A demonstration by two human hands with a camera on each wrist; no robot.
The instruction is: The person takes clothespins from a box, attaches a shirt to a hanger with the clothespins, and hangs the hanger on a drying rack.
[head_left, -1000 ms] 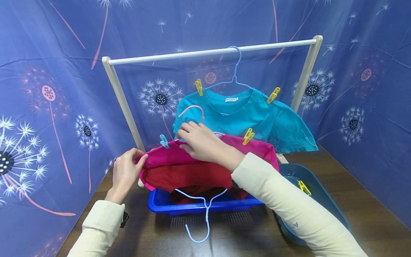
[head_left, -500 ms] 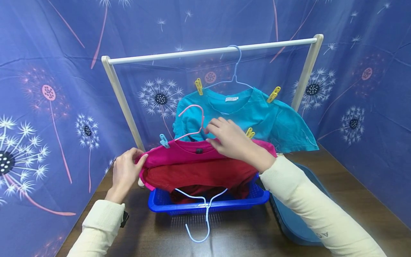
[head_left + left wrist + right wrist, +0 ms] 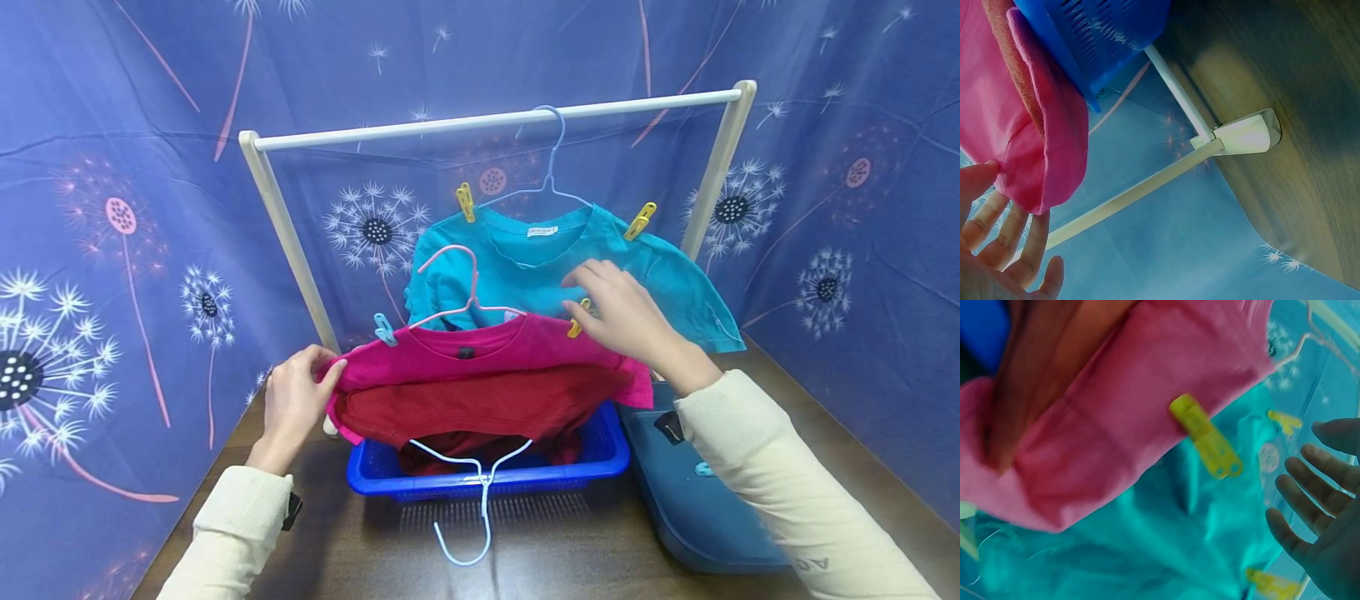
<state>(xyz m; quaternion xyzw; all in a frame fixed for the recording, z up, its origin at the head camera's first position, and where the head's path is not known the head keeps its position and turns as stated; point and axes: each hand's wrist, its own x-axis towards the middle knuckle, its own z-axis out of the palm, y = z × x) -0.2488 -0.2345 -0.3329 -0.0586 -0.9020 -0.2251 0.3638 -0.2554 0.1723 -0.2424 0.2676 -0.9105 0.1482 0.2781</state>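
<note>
My left hand point(image 3: 294, 402) pinches the sleeve end of a pink shirt point(image 3: 390, 360), with the thumb on the near side in the left wrist view. A pink hanger point(image 3: 474, 282) sits in the shirt's neck, its hook standing free. A light blue clothespin point(image 3: 385, 330) clips one shoulder; a yellow clothespin point(image 3: 1207, 437) clips the other. Beside that yellow clothespin is my right hand point(image 3: 624, 312), fingers loosely bent and holding nothing; the right wrist view shows a gap between them. In front lies a dark red garment point(image 3: 480, 404) with a light blue hanger point(image 3: 483, 492).
Behind, a teal shirt point(image 3: 540, 267) hangs from a rack's white rail point(image 3: 420, 129), held by two yellow clothespins. A blue basket point(image 3: 375, 479) stands under the red garment. To its right is a dark teal tub point(image 3: 675, 500), partly behind my right forearm.
My right hand has moved rightward from the pink hanger's neck, along the shirt's collar, to beside the yellow clothespin. My left hand has stayed on the sleeve.
</note>
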